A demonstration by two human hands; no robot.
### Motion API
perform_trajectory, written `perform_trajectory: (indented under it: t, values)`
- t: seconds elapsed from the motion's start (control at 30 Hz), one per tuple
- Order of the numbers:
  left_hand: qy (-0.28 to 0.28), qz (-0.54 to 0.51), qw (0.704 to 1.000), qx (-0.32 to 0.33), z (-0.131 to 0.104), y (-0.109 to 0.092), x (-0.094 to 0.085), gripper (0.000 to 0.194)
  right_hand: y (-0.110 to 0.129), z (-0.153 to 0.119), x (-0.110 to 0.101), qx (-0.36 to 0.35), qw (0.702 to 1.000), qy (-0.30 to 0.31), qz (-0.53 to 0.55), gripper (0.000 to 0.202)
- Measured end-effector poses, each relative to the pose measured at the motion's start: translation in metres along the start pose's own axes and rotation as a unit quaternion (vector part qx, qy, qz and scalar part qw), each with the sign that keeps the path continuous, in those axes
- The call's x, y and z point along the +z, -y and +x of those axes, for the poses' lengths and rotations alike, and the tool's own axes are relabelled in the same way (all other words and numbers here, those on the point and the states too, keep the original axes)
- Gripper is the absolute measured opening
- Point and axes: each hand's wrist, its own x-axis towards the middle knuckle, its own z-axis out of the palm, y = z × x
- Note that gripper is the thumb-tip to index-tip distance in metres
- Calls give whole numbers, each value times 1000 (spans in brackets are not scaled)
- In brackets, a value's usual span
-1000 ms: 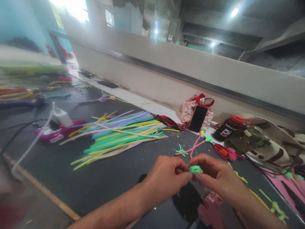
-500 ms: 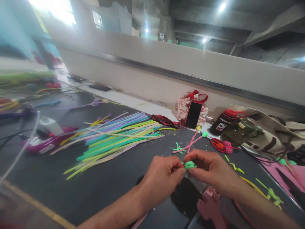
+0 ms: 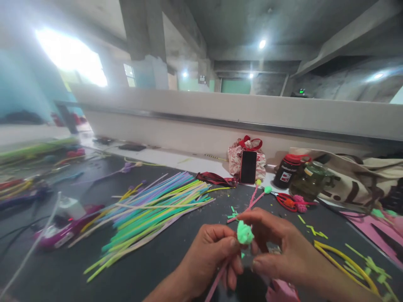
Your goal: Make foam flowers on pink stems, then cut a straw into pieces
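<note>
Between thumb and fingers, my left hand (image 3: 212,253) pinches a pipe-cleaner flower with a bright green, rounded bud (image 3: 244,233). Its pink stem (image 3: 216,283) slants down below the hand. My right hand (image 3: 283,241) curves around the bud's right side, thumb and fingers apart. Whether a right fingertip touches the bud's top I cannot tell. Just beyond my hands lie two pink stems (image 3: 252,202) with small coloured tips and some short green cut pieces (image 3: 232,213).
A heap of long pastel pipe cleaners (image 3: 151,216) covers the table's left middle. Behind stand a phone (image 3: 248,167) against a patterned bag and a black bottle (image 3: 286,171). Red-handled pliers (image 3: 285,203) lie right, a purple power strip (image 3: 63,228) left.
The view has tilted up. My left hand has turned, so the green bud now shows upright with its pink stem below. My right fingers have spread away from the bud.
</note>
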Motion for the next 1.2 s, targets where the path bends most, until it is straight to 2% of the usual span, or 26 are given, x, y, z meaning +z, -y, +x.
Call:
perform_trajectory:
  t: [0.17,0.33,0.43,0.5,0.67,0.8,0.87,1.0,1.1,1.2]
  values:
    - [29,-31,999,-18,1,4,3,31,8,-1,8,19,1000,-5,1,35]
    - [54,-26,997,-37,1,5,3,32,7,1,9,44,999,-22,-3,40]
    - [64,-15,996,-62,2,6,4,33,5,0,9,31,998,-26,-56,27]
    - [53,-1,996,-70,2,5,4,31,3,-2,8,22,996,-34,-82,19]
    - [-9,65,995,-74,3,4,7,31,-11,-8,8,62,989,-83,-104,13]
    - [-72,120,987,-75,4,4,14,27,-21,-12,8,81,993,-52,-68,9]
    - [-89,134,985,-70,4,4,18,23,-22,-13,7,89,994,-38,-55,18]
    - [-70,123,988,-67,4,6,18,20,-17,-15,5,43,990,-59,-117,51]
    - [-41,111,990,-72,4,10,13,19,-13,-15,3,4,988,-46,-146,41]
    - [-37,130,988,-79,5,14,9,17,-11,-13,1,-9,986,-27,-161,29]
